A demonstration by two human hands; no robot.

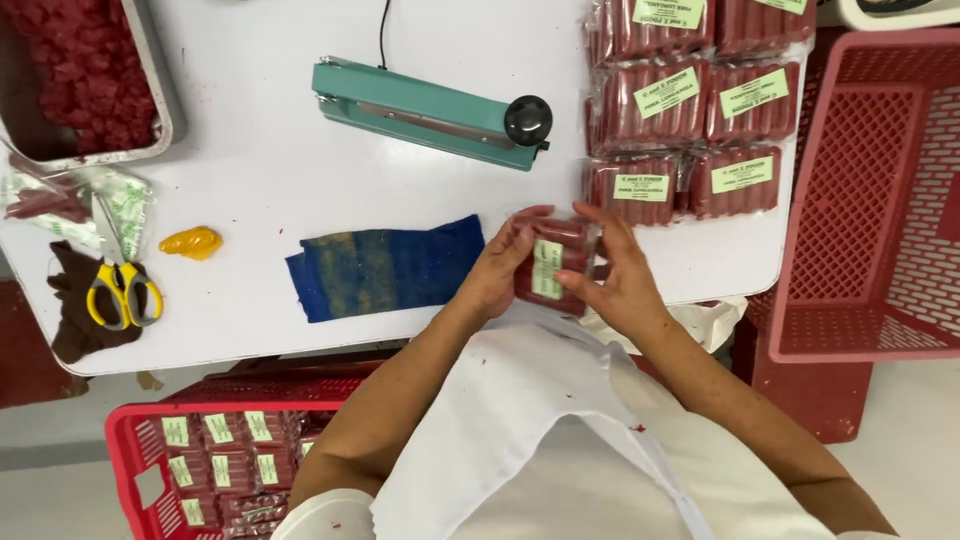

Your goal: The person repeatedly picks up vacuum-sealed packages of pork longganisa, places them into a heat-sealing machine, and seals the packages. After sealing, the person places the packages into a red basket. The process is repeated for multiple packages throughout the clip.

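Observation:
Both of my hands hold one sealed clear packet of red sausages (553, 268) with a pale green label, over the near edge of the white table (260, 170). My left hand (500, 270) grips its left side. My right hand (615, 275) cups its right side with fingers curled over the top. Just beyond the packet lie several more labelled sausage packets (690, 110) in rows at the table's far right. A blue cloth (385, 265) lies flat to the left of my left hand.
A teal heat sealer (430, 112) with a black knob sits mid-table. A metal tray of red meat (85, 75) is at far left, near yellow-handled scissors (122, 293) and a yellow lump (192, 242). A red crate (875, 200) stands right; another red crate (215, 465) with packets is below.

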